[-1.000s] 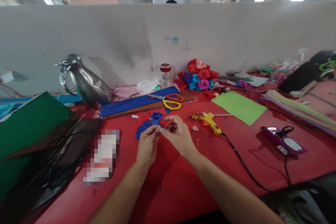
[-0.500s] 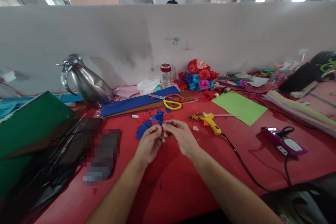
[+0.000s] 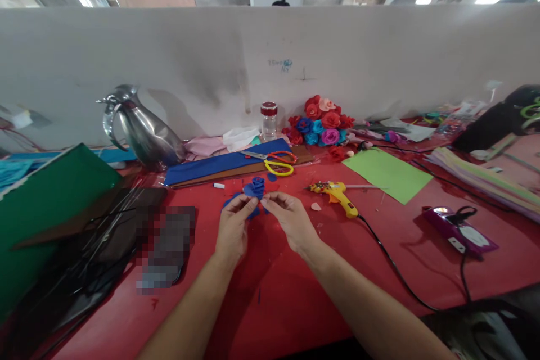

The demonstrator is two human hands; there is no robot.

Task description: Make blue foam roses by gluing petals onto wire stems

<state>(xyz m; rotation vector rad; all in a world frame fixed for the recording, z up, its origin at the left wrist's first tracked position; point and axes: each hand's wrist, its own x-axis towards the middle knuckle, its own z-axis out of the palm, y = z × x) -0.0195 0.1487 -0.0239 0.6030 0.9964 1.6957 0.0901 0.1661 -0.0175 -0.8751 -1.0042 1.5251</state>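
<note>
Between my two hands, above the red table, is a blue paper flower (image 3: 257, 186) with rolled petals at its top. My left hand (image 3: 234, 218) pinches its left side between thumb and fingers. From the other side, my right hand (image 3: 287, 215) closes thumb and fingertips at the flower's lower right edge. Loose blue petals (image 3: 228, 201) lie behind and partly under my left hand. Past the flower, scissors (image 3: 277, 165) with red and yellow handles rest on blue paper (image 3: 219, 163). A yellow glue gun (image 3: 338, 197) lies to the right of my right hand.
A steel jug (image 3: 145, 132), a red-lidded jar (image 3: 269, 120) and a bunch of paper flowers (image 3: 324, 124) stand along the white partition (image 3: 202, 56). Green paper (image 3: 390, 174) and a purple power strip (image 3: 459, 229) with a cable lie right. A dark phone-like object (image 3: 171, 247) lies left.
My left hand has turned and risen slightly, its fingers now spread along the flower's side. The flower sits more upright between both hands. The view has shifted a little.
</note>
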